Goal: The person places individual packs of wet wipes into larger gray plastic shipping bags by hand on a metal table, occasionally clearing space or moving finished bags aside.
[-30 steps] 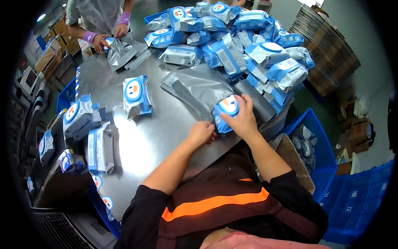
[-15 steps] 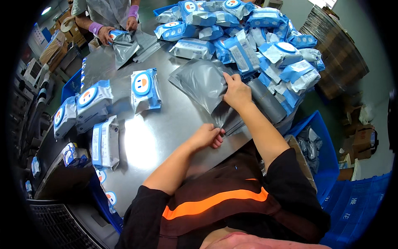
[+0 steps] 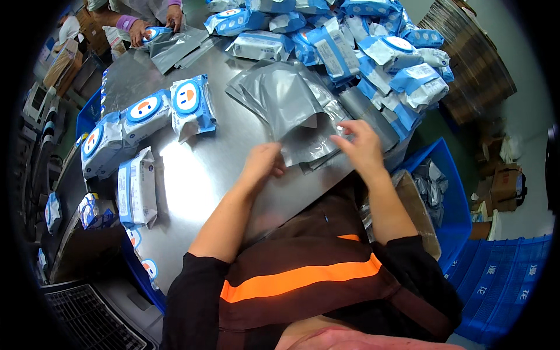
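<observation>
A grey plastic mailing bag (image 3: 291,96) lies on the metal table in front of me, its mouth gaping toward me and dark inside. My left hand (image 3: 261,164) is closed at the left edge of that mouth, fingers curled on the plastic and partly hidden. To the right of the mouth is my right hand (image 3: 363,147), thumb and forefinger apart, with nothing between them. More flat grey bags (image 3: 368,119) lie just beyond it. Left of the bag, a blue-and-white wipes pack (image 3: 192,105) stands beside another wipes pack (image 3: 146,116).
A large heap of wipes packs (image 3: 326,52) covers the far right of the metal table (image 3: 233,192). Across it, a co-worker's hands (image 3: 156,32) hold a pack over grey bags. A blue crate (image 3: 461,192) with grey plastic stands at my right.
The bag's mouth has spread apart. My right hand has left the bag's upper part and come down to the right of the mouth. The view has shifted slightly.
</observation>
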Available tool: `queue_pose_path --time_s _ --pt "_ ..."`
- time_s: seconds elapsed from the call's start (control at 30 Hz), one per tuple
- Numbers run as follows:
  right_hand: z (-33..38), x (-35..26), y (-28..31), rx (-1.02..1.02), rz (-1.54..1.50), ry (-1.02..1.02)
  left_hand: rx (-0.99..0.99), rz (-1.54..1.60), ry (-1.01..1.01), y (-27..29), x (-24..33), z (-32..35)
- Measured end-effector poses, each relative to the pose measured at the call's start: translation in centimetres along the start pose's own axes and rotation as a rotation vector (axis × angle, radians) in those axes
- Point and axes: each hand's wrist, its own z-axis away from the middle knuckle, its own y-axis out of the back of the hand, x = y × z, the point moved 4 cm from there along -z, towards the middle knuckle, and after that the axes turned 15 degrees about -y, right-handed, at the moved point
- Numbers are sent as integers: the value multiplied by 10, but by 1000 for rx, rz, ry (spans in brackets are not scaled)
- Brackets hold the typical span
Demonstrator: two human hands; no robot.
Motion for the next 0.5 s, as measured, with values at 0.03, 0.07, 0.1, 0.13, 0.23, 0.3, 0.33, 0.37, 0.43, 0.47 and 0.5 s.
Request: queue_pose_path --time_s 0.03,0.07,0.1,0.13,0.23,0.3,0.33,0.37,0.43,0.47,0.5 --pt "7 -14 -18 -59 -84 160 -16 12 -18 0 0 2" --pt "14 -28 -37 -128 -102 321 -29 23 -36 2 -1 3" --pt "22 -46 -49 -106 -52 503 -41 35 -56 2 -1 4" --pt "28 -54 -65 -114 -37 543 -29 40 -64 2 -1 4" --pt "30 -49 -83 -151 -72 553 14 48 -83 4 -1 4" --pt "36 -31 -67 -231 -201 485 38 46 -82 10 -3 5" --pt "41 -13 -53 -300 -286 397 49 28 -91 10 -3 7" --pt "48 17 -37 -452 -478 72 53 15 -101 9 -2 7" --pt "62 107 -3 -666 -711 -368 71 7 -109 8 1 9" --pt "79 148 17 -628 -838 -568 75 6 -109 9 2 10" --pt "103 205 36 -596 -991 -627 71 6 -108 9 2 9"
